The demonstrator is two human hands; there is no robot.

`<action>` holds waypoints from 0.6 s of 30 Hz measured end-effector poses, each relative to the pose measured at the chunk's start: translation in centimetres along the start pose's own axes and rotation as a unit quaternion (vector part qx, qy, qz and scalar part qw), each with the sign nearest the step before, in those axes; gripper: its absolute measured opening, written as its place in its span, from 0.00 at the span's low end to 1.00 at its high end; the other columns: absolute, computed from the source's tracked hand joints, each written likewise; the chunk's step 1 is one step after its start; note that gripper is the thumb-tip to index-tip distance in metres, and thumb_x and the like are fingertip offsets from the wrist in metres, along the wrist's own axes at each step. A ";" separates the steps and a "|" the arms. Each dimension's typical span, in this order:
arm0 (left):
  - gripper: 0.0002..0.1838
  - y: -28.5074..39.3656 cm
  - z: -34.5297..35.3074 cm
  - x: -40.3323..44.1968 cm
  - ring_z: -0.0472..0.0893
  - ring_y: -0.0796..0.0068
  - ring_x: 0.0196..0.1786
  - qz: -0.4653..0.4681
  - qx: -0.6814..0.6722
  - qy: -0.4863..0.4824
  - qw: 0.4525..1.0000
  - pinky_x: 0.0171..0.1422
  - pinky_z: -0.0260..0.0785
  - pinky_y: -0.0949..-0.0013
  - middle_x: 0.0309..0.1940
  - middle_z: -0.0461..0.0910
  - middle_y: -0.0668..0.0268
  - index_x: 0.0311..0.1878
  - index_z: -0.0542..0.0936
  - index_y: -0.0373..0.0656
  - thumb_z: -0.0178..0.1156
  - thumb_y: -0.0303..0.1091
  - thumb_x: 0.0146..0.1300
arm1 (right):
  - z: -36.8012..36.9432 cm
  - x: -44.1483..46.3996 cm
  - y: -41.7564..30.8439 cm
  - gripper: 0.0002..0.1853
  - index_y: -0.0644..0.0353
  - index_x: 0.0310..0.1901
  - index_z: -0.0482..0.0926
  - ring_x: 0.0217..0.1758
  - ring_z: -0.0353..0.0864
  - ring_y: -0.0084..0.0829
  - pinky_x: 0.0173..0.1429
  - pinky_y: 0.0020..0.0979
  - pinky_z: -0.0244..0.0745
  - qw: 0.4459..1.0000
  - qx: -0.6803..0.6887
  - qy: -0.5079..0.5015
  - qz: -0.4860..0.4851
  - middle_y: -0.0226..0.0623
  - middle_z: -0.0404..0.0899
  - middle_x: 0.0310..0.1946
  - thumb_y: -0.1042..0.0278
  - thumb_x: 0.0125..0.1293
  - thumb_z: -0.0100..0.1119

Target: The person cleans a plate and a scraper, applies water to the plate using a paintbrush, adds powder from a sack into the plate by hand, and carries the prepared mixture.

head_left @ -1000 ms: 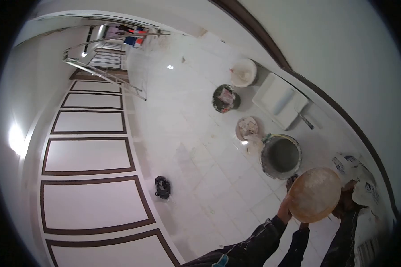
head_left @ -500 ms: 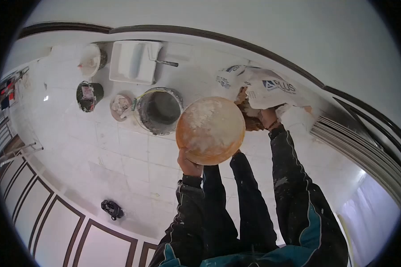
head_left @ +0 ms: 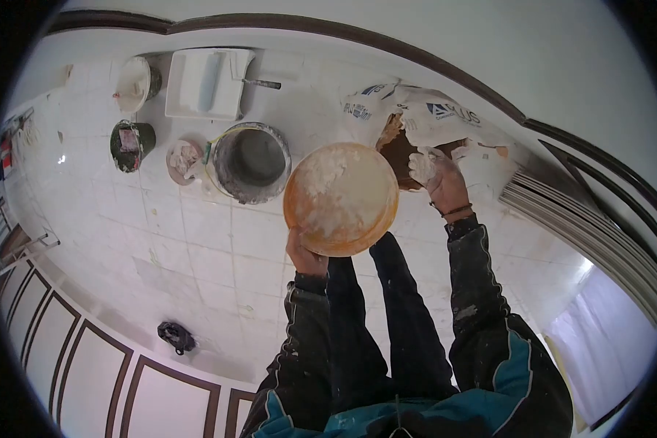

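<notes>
My left hand [head_left: 305, 253] grips the lower left rim of a round orange-brown basin [head_left: 343, 201], which has white powder on its inside. To the right, my right hand [head_left: 442, 179] is closed, its fingers coated white. It is over the torn brown opening of a white paper sack [head_left: 449, 117] lettered "APLUS"; whether powder is held inside the fist is hidden. A large bucket [head_left: 252, 163] of grey contents stands beyond the basin, to its left.
Against the wall lies a white tray [head_left: 179, 87] with a roller [head_left: 209, 82]. Left of the bucket are a small tub [head_left: 184, 161], a dark green bucket [head_left: 133, 145] and a white bucket [head_left: 136, 85]. Long panels [head_left: 584, 244] lie at right; a black bag [head_left: 176, 337] sits lower left.
The view has swung right toward the sack. My right hand was inside the sack's opening and is now out above it, fingers closed. My left hand still holds the basin.
</notes>
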State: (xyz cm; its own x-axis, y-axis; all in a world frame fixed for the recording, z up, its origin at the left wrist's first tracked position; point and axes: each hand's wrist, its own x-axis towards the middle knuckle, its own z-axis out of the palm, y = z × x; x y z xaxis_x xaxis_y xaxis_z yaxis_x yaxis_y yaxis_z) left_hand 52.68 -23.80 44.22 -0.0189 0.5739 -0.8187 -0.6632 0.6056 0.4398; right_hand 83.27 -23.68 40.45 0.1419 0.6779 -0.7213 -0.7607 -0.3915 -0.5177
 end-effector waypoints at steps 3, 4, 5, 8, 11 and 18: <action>0.21 0.0 -0.5 0.0 0.78 0.64 0.57 0.004 0.021 -0.002 1.000 0.59 0.76 0.57 0.55 0.75 0.58 0.59 0.70 0.37 0.48 0.39 0.67 | 1.9 -0.6 -0.4 0.15 0.66 0.55 0.72 0.52 0.81 0.42 0.55 0.44 0.81 0.999 0.036 0.008 -0.021 0.48 0.78 0.50 0.69 0.70 0.51; 0.22 0.1 -0.5 -0.1 0.78 0.63 0.57 0.005 0.021 0.001 1.000 0.60 0.75 0.57 0.55 0.75 0.58 0.60 0.70 0.37 0.48 0.39 0.67 | 2.6 -1.0 -0.5 0.15 0.66 0.56 0.72 0.51 0.81 0.42 0.55 0.44 0.80 0.999 0.048 0.006 -0.021 0.48 0.78 0.51 0.69 0.70 0.51; 0.22 0.1 -0.3 -0.1 0.78 0.63 0.57 0.007 0.021 0.004 1.000 0.61 0.74 0.56 0.55 0.75 0.58 0.61 0.69 0.38 0.49 0.39 0.67 | 3.4 -1.4 -0.7 0.16 0.66 0.56 0.72 0.51 0.81 0.43 0.55 0.44 0.80 0.998 0.060 0.005 -0.020 0.48 0.78 0.51 0.69 0.70 0.51; 0.23 0.4 0.2 -0.4 0.78 0.62 0.57 -0.002 -0.016 -0.007 1.000 0.61 0.74 0.57 0.56 0.75 0.58 0.61 0.69 0.38 0.49 0.39 0.66 | 5.9 -2.5 -1.1 0.15 0.68 0.54 0.73 0.51 0.82 0.41 0.55 0.41 0.80 0.998 0.053 -0.046 -0.001 0.47 0.79 0.50 0.70 0.70 0.50; 0.25 0.2 -0.5 -0.2 0.77 0.61 0.58 -0.019 -0.032 0.002 0.999 0.62 0.73 0.56 0.56 0.75 0.58 0.63 0.68 0.39 0.50 0.40 0.66 | 6.7 -2.6 0.5 0.18 0.70 0.57 0.71 0.54 0.80 0.40 0.59 0.39 0.77 0.970 -0.211 -0.065 -0.099 0.48 0.78 0.51 0.69 0.70 0.49; 0.25 0.2 -1.4 0.2 0.76 0.61 0.60 -0.015 -0.011 0.007 1.000 0.62 0.72 0.56 0.58 0.74 0.58 0.64 0.67 0.39 0.49 0.40 0.66 | 12.4 -4.2 2.4 0.14 0.66 0.49 0.79 0.52 0.81 0.38 0.59 0.35 0.74 0.856 -0.485 -0.057 -0.170 0.45 0.81 0.47 0.71 0.64 0.56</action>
State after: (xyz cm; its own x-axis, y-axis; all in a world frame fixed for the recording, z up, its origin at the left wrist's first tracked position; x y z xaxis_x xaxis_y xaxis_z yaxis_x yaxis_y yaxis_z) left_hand 51.51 -24.34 43.68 -0.0099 0.5482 -0.8363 -0.6792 0.6101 0.4080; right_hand 72.97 -19.78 47.94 0.1452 0.8902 -0.4318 0.2030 -0.4539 -0.8676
